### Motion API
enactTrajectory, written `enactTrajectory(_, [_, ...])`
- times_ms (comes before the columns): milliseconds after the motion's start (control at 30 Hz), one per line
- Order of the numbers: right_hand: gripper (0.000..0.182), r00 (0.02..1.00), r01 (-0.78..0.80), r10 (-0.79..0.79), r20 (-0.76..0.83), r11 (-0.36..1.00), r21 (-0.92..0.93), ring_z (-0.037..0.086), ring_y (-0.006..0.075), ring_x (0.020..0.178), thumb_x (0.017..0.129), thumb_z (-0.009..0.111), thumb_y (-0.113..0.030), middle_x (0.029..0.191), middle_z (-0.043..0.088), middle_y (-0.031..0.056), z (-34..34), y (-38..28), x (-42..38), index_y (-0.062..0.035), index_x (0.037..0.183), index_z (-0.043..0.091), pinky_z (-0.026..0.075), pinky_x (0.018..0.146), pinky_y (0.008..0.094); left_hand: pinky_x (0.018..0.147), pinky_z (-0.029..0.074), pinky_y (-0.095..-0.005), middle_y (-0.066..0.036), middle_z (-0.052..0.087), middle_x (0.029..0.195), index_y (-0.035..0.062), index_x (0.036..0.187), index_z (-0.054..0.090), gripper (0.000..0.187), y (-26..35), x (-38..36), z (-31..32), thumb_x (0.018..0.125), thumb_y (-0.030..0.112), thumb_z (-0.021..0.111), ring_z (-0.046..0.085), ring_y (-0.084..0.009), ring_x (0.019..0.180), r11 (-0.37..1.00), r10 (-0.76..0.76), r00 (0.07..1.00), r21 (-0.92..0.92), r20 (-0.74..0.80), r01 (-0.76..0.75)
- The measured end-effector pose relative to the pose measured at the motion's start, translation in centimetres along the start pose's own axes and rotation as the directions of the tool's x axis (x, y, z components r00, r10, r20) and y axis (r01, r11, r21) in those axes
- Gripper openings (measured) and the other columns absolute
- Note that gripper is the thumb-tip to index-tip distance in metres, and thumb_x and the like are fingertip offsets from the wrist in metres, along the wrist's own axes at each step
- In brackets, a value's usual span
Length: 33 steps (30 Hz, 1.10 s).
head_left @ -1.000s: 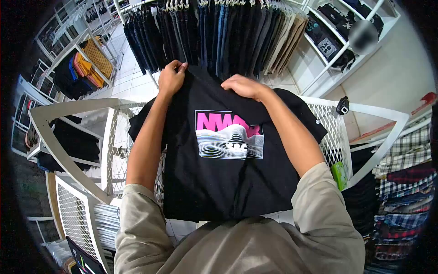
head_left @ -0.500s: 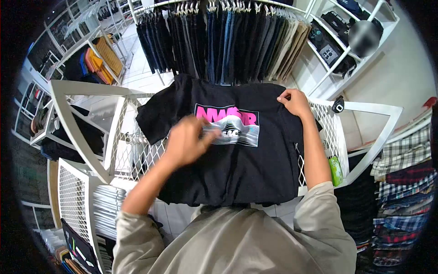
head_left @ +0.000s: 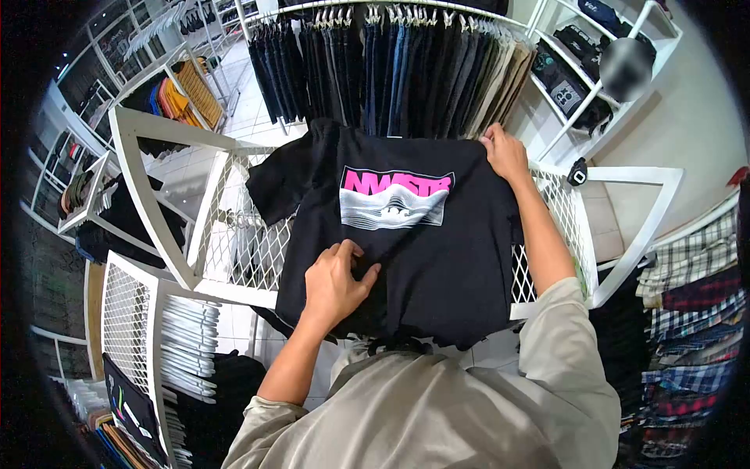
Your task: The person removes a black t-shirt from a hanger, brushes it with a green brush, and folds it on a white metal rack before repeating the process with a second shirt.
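A black T-shirt (head_left: 453, 266) lies spread out, front side up, on a white mesh-topped stand. On its chest is a print (head_left: 397, 202) with pink letters above a grey-and-white wave pattern. My left hand (head_left: 337, 283) rests over the lower front of the shirt, left of its middle. Its fingers are bent, with the thumb held apart and nothing between them. At the shirt's upper right shoulder, my right hand (head_left: 508, 156) pinches the cloth between thumb and fingers. The left sleeve (head_left: 277, 180) hangs out to the side over the mesh.
The white stand (head_left: 234, 293) has raised frames at both sides. A small black device (head_left: 577, 172) sits on its right edge. Behind it hangs a row of trousers (head_left: 391, 74). Checked shirts (head_left: 691, 313) hang at right, white hangers (head_left: 187, 344) at lower left.
My left hand has moved down from the print to the lower front of the shirt. My right hand still pinches the shoulder, slightly higher in view. The view has shifted a little.
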State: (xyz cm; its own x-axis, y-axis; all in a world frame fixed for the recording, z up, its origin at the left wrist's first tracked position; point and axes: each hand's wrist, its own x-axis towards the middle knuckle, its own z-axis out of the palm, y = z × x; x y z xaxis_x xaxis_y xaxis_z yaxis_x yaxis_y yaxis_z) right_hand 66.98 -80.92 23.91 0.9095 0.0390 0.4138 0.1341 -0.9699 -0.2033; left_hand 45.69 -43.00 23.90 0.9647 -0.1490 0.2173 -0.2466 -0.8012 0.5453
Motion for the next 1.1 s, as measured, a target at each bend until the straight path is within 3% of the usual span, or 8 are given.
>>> enactTrajectory(167, [0.037, 0.962, 0.208, -0.257, 0.097, 0.912, 0.353, 0.065, 0.0351, 0.097, 0.095, 0.063, -0.042, 0.094, 0.068, 0.0174, 0.4, -8.3, -2.6, -0.0061, 0.090, 0.065, 0.050, 0.085, 0.0453, 0.068, 0.053, -0.0422, -0.012, 0.063, 0.081, 0.0027, 0.089, 0.061, 0.048, 0.4, -0.2, -0.1, 0.082, 0.047, 0.078, 0.065, -0.0307, 0.077, 0.998, -0.053, 0.998, -0.023, 0.032, 0.053])
enactTrajectory(500, [0.059, 0.965, -0.061, 0.012, 0.263, 0.982, 0.178, 0.066, 0.0408, 0.105, 0.096, 0.050, -0.060, 0.113, 0.067, 0.0242, 2.7, -13.9, -4.2, -0.0053, 0.101, 0.073, 0.051, 0.093, 0.0479, 0.086, 0.046, -0.0483, -0.022, 0.062, 0.094, 0.0020, 0.068, 0.067, 0.069, 1.1, -0.8, 1.6, 0.088, 0.068, 0.060, 0.059, -0.0377, 0.096, 0.992, -0.080, 0.996, 0.098, 0.032, 0.076])
enactTrajectory(700, [0.080, 0.905, -0.163, 0.095, 0.414, 0.978, 0.131, 0.046, 0.0429, 0.137, 0.090, 0.043, -0.078, 0.135, 0.058, 0.0278, 3.3, -15.2, -3.9, -0.0092, 0.116, 0.075, 0.016, 0.112, 0.0774, 0.093, 0.046, -0.0483, -0.027, 0.063, 0.103, 0.0016, 0.083, 0.072, 0.072, 0.9, -0.7, 2.3, 0.090, 0.071, 0.053, 0.059, -0.0416, 0.104, 0.984, -0.148, 0.988, 0.102, 0.034, 0.144])
enactTrajectory(767, [0.082, 0.918, -0.098, 0.031, 0.396, 0.984, 0.150, 0.063, 0.0424, 0.114, 0.089, 0.041, -0.080, 0.114, 0.069, 0.0271, 4.1, -14.5, -3.3, -0.0070, 0.102, 0.078, 0.045, 0.104, 0.0510, 0.095, 0.046, -0.0493, -0.027, 0.064, 0.108, 0.0014, 0.093, 0.072, 0.072, 0.4, -0.3, 2.7, 0.092, 0.071, 0.050, 0.059, -0.0426, 0.109, 0.982, -0.190, 0.982, 0.018, 0.002, 0.189])
enactTrajectory(800, [0.086, 0.933, -0.088, 0.005, 0.360, 0.973, 0.215, 0.065, 0.0425, 0.110, 0.089, 0.039, -0.081, 0.108, 0.071, 0.0259, 3.7, -15.0, -3.3, -0.0042, 0.099, 0.078, 0.046, 0.103, 0.0488, 0.096, 0.045, -0.0488, -0.027, 0.065, 0.109, 0.0001, 0.102, 0.070, 0.071, 0.3, -0.2, 2.5, 0.096, 0.066, 0.046, 0.060, -0.0412, 0.111, 0.982, -0.181, 0.983, 0.062, 0.015, 0.180])
enactTrajectory(967, [0.072, 0.938, -0.124, 0.024, 0.347, 0.955, 0.271, 0.049, 0.0393, 0.135, 0.087, 0.055, -0.073, 0.141, 0.057, 0.0152, -1.1, -15.4, -9.0, -0.0136, 0.127, 0.066, 0.012, 0.113, 0.0753, 0.090, 0.049, -0.0425, -0.023, 0.067, 0.101, -0.0020, 0.104, 0.067, 0.053, -0.4, -3.0, -0.2, 0.102, 0.048, 0.050, 0.065, -0.0345, 0.096, 0.966, -0.122, 0.985, -0.215, 0.119, 0.145])
enactTrajectory(1033, [0.043, 0.995, 0.037, -0.076, 0.066, 0.885, 0.464, 0.059, 0.0350, 0.122, 0.086, 0.074, -0.043, 0.125, 0.064, 0.0136, -2.2, -15.1, -14.0, -0.0101, 0.114, 0.068, 0.033, 0.110, 0.0643, 0.084, 0.050, -0.0386, -0.019, 0.066, 0.098, -0.0018, 0.101, 0.066, 0.032, 0.0, -7.5, 0.6, 0.099, 0.030, 0.063, 0.065, -0.0304, 0.090, 0.944, 0.038, 0.897, -0.280, -0.441, -0.177])
enactTrajectory(1100, [0.023, 0.986, 0.113, -0.026, -0.166, 0.832, 0.544, 0.069, 0.0277, 0.089, 0.090, 0.072, -0.023, 0.103, 0.067, 0.0130, -5.6, -17.5, -20.5, -0.0062, 0.105, 0.068, 0.053, 0.080, 0.0394, 0.081, 0.049, -0.0409, -0.016, 0.064, 0.092, 0.0011, 0.100, 0.064, 0.021, 0.2, -12.0, 2.2, 0.090, 0.018, 0.073, 0.062, -0.0323, 0.088, 0.944, -0.065, 0.802, -0.296, -0.594, -0.143])
